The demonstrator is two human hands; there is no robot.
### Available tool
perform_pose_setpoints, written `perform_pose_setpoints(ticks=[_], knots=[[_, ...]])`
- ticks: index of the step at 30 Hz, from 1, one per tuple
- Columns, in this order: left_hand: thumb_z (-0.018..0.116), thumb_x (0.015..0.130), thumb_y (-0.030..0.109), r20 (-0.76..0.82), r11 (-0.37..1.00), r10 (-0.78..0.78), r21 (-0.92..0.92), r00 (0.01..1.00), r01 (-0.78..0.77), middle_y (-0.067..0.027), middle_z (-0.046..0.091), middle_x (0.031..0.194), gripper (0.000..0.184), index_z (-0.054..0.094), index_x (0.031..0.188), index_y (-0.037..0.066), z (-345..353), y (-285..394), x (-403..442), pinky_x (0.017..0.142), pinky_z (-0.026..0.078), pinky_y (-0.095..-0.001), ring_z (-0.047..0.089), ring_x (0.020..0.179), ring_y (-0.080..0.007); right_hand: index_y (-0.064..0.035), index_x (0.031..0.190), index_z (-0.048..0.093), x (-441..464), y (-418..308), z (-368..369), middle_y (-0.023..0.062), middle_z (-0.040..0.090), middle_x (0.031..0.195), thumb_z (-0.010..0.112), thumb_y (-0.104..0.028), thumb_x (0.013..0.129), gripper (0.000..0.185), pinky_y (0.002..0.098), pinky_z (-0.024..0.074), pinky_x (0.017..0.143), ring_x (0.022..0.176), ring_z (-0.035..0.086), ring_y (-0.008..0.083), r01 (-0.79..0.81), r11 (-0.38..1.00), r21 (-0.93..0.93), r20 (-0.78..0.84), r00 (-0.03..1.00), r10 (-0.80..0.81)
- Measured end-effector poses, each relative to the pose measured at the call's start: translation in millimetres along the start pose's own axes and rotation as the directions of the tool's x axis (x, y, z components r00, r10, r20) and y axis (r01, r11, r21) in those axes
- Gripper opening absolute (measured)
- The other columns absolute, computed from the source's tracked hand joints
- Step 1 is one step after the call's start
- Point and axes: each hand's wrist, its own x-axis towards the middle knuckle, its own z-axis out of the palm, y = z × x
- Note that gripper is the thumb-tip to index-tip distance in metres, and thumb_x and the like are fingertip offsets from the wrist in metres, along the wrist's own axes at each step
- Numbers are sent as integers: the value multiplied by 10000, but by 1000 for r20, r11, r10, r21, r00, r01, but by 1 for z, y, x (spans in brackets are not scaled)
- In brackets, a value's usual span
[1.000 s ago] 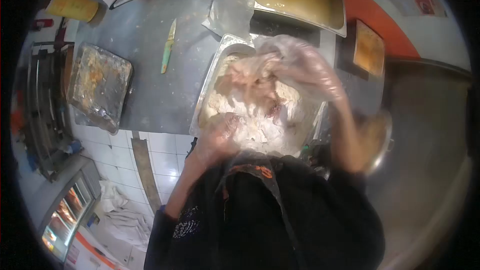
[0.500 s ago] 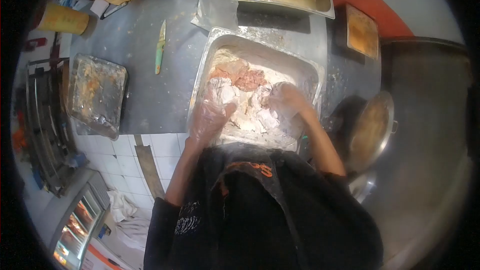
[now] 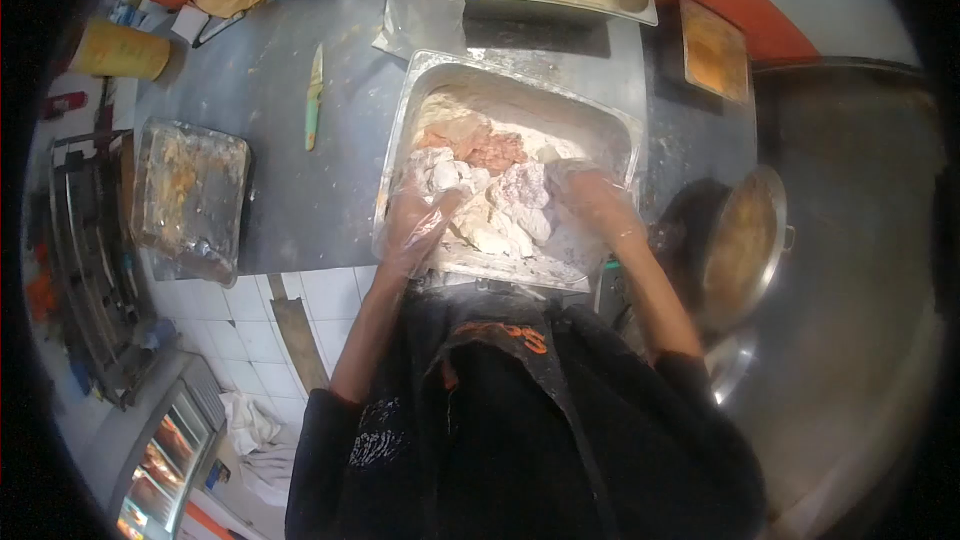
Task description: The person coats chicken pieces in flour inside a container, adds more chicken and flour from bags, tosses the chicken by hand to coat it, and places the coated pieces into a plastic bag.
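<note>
Meat (image 3: 495, 150), reddish and mostly bare of powder, lies toward the far left part of a deep metal tray (image 3: 540, 102), whose bottom is spread with white powder. Nearer the person, powder-coated lumps (image 3: 522, 192) fill the middle of the same tray, between two hands in clear plastic gloves. The left hand (image 3: 425, 218) is inside the tray's left side, thumb pointing inward, its fingers against coated lumps; whether it grips any cannot be told. The right hand (image 3: 592, 198), blurred, sits just beside the largest coated lump, and its grasp cannot be made out either. On the grey table (image 3: 275, 160) to the left, a green-handled knife (image 3: 314, 108) lies well apart from a crumb-strewn flat tray (image 3: 218, 225). Beyond the deep tray stand a crumpled clear bag (image 3: 425, 5) and a metal pan (image 3: 642, 12) of yellowish liquid.
</note>
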Motion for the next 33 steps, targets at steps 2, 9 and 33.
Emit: perform_pose_setpoints(ticks=[2,9,33], knots=[[731,826,217,-42,999,24,-38,999,-25,-218,616,1201,676,438,1354,-89,3,-7,1,977,452,-374,599,1086,-289,5,1052,643,19,13,17,212,687,892,596,-252,883,311,458,519,795,843,669,350,158,941,-301,-49,982,-180],[738,846,179,5,995,50,85,999,-50,-215,619,1217,672,416,1370,-94,-2,-14,6,986,457,-383,600,1105,-276,-74,1190,620,21,19,7,211,633,846,576,-243,854,378,469,502,734,776,621,396,440,839,-321,83,895,-438],[780,827,324,2,993,-99,61,995,99,-234,632,1181,781,416,1380,-89,-3,-4,-1,962,464,-372,615,1078,-273,-42,970,671,140,-25,-233,121,673,954,606,-253,920,226,383,521,755,865,645,258,276,908,-315,-517,753,-408]])
